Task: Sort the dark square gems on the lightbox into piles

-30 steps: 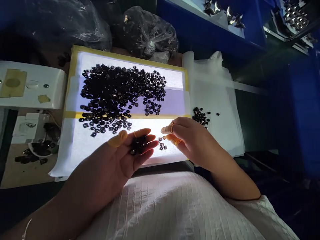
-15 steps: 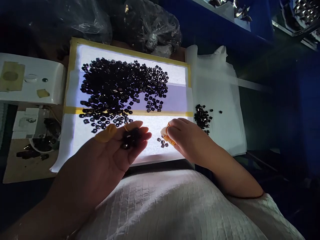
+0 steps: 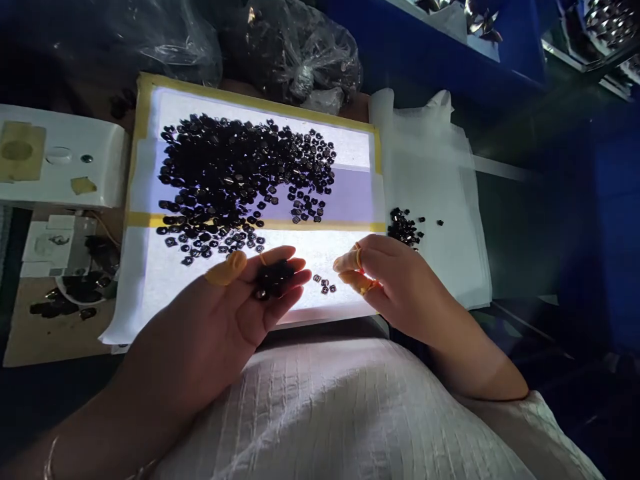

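Observation:
My left hand (image 3: 225, 327) is turned palm up with its fingers curled, cupping a heap of small dark metallic pieces (image 3: 274, 279). A yellow finger cot covers its thumb. To the right, my right hand (image 3: 395, 283) hovers over the lit panel (image 3: 295, 241), thumb and forefinger a little apart, and nothing shows between them. Yellow cots sit on its fingers too. Several of the same small pieces (image 3: 325, 284) lie on the panel between the two hands. Behind my left hand a large dark pile of them (image 3: 225, 160) spreads over the panel's far half.
White paper sheets (image 3: 435, 167) on the right carry a smaller dark pile (image 3: 404, 228). Clear plastic bags (image 3: 305, 53) stand behind the panel. On the left are a white device (image 3: 60, 157) and a board with dark pieces (image 3: 75, 290). A blue shelf (image 3: 440, 40) overhangs at the back right.
My left hand has shifted slightly right with its pieces. My right hand has drawn back to the right, and its fingers have loosened from a tighter pinch.

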A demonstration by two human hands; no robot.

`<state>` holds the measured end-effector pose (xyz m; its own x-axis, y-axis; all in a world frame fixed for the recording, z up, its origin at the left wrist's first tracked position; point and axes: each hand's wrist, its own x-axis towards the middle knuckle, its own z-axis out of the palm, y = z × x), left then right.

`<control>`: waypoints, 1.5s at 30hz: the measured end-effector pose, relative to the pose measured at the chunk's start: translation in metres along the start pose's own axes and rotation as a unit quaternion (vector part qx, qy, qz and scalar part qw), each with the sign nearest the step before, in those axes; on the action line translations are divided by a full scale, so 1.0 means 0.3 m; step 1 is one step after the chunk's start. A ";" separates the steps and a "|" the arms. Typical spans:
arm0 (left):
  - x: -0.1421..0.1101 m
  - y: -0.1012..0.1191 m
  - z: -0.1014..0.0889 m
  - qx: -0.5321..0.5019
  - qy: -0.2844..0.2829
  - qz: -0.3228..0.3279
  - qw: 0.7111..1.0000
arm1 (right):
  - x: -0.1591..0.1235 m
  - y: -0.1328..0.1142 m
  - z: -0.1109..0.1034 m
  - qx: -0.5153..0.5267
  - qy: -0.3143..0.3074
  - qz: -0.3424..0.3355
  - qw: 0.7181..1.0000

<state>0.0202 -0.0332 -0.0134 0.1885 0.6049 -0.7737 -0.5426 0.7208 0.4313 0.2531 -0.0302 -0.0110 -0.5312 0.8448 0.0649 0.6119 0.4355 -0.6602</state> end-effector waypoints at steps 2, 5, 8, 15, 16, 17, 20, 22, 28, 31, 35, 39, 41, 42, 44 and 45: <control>0.003 0.008 -0.012 -0.008 0.021 0.021 1.000 | -0.021 0.003 0.009 -0.035 -0.041 0.009 0.999; 0.011 0.011 -0.025 -0.010 0.028 0.036 0.999 | -0.037 -0.003 0.031 -0.084 -0.077 0.018 0.993; 0.012 0.006 -0.026 -0.007 0.028 0.032 0.999 | -0.035 -0.006 0.045 -0.108 -0.092 0.024 0.990; 0.002 -0.013 0.018 -0.003 0.003 -0.017 1.000 | 0.019 -0.030 0.027 0.036 0.034 -0.004 0.999; 0.001 -0.016 0.026 -0.001 -0.002 -0.030 1.000 | 0.029 -0.035 0.024 0.053 0.039 -0.016 0.998; 0.000 -0.017 0.033 0.001 -0.002 -0.042 0.999 | 0.036 -0.038 0.021 0.062 0.040 -0.025 0.997; -0.003 -0.009 0.037 -0.002 0.011 -0.047 0.999 | 0.043 -0.026 0.013 0.041 0.024 -0.028 0.998; -0.001 0.002 0.023 -0.013 0.024 -0.023 0.999 | 0.034 -0.006 0.010 0.001 -0.016 -0.031 0.999; 0.017 0.013 -0.037 -0.026 0.032 0.050 0.998 | 0.004 0.024 0.032 -0.109 -0.142 -0.084 0.980; 0.021 0.006 -0.041 -0.022 0.012 0.056 0.998 | 0.003 0.025 0.042 -0.154 -0.149 -0.085 0.973; 0.018 0.007 -0.035 -0.018 0.005 0.051 0.999 | 0.002 0.046 0.042 -0.150 -0.130 -0.079 0.977; 0.013 0.000 -0.026 -0.013 -0.015 0.046 0.999 | 0.016 0.053 0.028 -0.055 -0.038 -0.076 0.995; 0.013 -0.010 -0.016 -0.013 -0.026 0.028 0.999 | 0.034 0.031 0.025 -0.009 0.017 -0.073 0.997; 0.013 -0.016 -0.010 -0.014 -0.031 0.018 0.999 | 0.044 0.016 0.025 0.006 0.036 -0.076 0.996; 0.013 -0.025 0.000 -0.019 -0.043 -0.003 0.999 | 0.062 -0.014 0.027 0.022 0.049 -0.086 0.995; 0.013 -0.028 0.004 -0.020 -0.046 -0.010 0.999 | 0.068 -0.026 0.028 0.026 0.051 -0.088 0.994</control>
<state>0.0265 -0.0364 -0.0193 0.2735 0.6197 -0.7357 -0.5703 0.7203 0.3948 0.2325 -0.0190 -0.0108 -0.5646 0.7845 0.2565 0.4812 0.5654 -0.6700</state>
